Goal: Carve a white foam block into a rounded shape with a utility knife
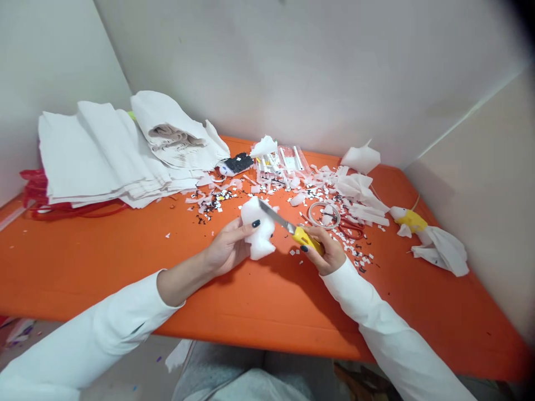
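My left hand [232, 242] grips a white foam piece [259, 236] with an uneven, carved-looking outline, the thumb on its face. In my right hand [328, 250] is a yellow utility knife [307, 239], its long blade [276, 216] extended and pointing up and left. The blade's tip lies at the foam's upper right edge; whether it touches or only passes in front, I cannot tell. Both hands are above the orange table [259, 301]. White and black scraps [215, 206] are scattered behind the foam.
Stacked white sheets [96, 156] lie at the back left over red material [35, 189]. A tape roll [324, 215] and red-handled scissors [351, 228] sit right of the knife. Further back are a clear plastic box [292, 159] and a black item [238, 163]. A yellow-and-white object [412, 221] rests at right.
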A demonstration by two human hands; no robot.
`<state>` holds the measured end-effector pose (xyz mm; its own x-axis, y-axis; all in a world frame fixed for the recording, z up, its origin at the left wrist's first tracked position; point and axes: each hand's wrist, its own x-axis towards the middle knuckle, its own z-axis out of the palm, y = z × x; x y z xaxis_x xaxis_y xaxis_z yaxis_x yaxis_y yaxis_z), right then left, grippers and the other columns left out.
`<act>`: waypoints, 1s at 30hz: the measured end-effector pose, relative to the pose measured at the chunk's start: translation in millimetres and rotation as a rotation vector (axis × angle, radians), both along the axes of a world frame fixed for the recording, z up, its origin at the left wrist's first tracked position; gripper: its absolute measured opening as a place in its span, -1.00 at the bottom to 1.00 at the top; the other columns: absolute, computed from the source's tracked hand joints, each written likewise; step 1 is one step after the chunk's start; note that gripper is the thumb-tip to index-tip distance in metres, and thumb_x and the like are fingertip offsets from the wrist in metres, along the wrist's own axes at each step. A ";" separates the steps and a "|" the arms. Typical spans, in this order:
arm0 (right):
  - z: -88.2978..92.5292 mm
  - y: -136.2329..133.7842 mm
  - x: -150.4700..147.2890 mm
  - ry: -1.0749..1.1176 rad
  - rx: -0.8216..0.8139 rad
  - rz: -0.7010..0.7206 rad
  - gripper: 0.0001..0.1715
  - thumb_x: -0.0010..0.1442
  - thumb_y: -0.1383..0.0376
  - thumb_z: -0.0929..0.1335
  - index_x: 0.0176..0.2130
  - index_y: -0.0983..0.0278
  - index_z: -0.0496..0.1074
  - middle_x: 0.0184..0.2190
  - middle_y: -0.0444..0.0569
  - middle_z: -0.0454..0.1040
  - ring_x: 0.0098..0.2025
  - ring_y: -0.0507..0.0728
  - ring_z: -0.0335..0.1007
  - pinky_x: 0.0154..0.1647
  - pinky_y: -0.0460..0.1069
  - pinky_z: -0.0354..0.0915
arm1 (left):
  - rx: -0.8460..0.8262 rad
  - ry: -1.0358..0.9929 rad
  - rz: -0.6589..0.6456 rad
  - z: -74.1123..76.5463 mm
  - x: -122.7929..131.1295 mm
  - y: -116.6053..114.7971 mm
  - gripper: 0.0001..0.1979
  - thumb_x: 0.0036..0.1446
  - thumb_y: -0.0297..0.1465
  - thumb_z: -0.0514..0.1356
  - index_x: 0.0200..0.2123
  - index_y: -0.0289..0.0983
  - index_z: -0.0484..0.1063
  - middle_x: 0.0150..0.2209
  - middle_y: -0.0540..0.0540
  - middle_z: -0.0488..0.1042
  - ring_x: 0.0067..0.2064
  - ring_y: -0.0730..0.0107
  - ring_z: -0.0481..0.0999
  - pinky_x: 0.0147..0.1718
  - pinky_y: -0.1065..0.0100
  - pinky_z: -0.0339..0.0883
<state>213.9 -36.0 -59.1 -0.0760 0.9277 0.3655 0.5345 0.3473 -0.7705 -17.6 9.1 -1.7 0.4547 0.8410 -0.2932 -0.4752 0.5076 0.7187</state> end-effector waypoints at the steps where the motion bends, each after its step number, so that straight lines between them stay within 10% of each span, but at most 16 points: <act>1: -0.5 0.4 1.1 0.016 -0.013 -0.037 -0.64 0.25 0.08 0.30 -0.02 0.19 0.33 -0.29 -0.02 0.56 -0.47 0.06 0.41 -0.44 -0.05 0.32 | 0.017 0.007 -0.006 -0.6 -0.3 0.9 -0.68 -0.22 -0.43 0.42 -0.32 -0.36 0.47 -0.46 -0.07 0.51 -0.46 0.42 0.47 -0.48 0.44 0.41; 6: -0.1 8.3 1.9 0.201 -0.055 -0.071 -0.65 0.30 0.05 0.23 0.00 0.17 0.27 -0.56 -0.23 0.26 -0.60 -0.01 0.10 -0.57 -0.09 0.12 | 0.089 0.168 0.015 -6.5 3.4 1.4 -0.56 -0.15 -0.34 0.42 -0.17 -0.33 0.44 -0.24 -0.14 0.56 -0.33 0.37 0.50 -0.37 0.41 0.42; 15: 20.3 3.3 -17.3 0.421 -0.194 -0.009 -0.47 0.07 0.15 0.46 -0.01 0.17 0.27 -0.15 -0.01 0.51 -0.58 -0.03 0.24 -0.55 -0.04 0.38 | 0.328 0.530 -0.110 -19.4 9.6 -5.0 -0.34 -0.18 -0.27 0.43 0.01 -0.31 0.35 -0.18 -0.16 0.53 -0.20 0.22 0.52 -0.29 0.36 0.42; 25: 16.3 10.2 -13.1 0.431 -0.123 -0.101 -0.71 0.02 0.20 0.46 -0.23 0.22 0.43 -0.30 -0.07 0.51 -0.26 0.08 0.47 -0.16 0.02 0.44 | 0.378 0.490 -0.144 -20.9 10.2 -5.6 -0.37 -0.17 -0.34 0.42 0.03 -0.29 0.37 -0.11 -0.14 0.52 -0.09 0.19 0.50 -0.19 0.36 0.40; 30: 12.8 22.4 9.3 0.456 -0.027 -0.326 -0.68 -0.07 0.19 0.48 -0.29 0.27 0.45 -0.39 -0.10 0.50 -0.36 0.05 0.43 -0.29 -0.02 0.41 | 0.211 0.419 -0.175 -17.6 10.5 -4.3 -0.31 -0.16 -0.21 0.42 0.05 -0.32 0.34 -0.06 -0.22 0.51 -0.09 0.15 0.51 -0.23 0.33 0.41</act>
<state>223.2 -13.7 -46.4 0.3763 0.8863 0.2701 0.2219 0.1969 -0.9550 -7.0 4.8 -19.3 0.4735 0.8235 -0.3124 -0.0442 0.3764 0.9254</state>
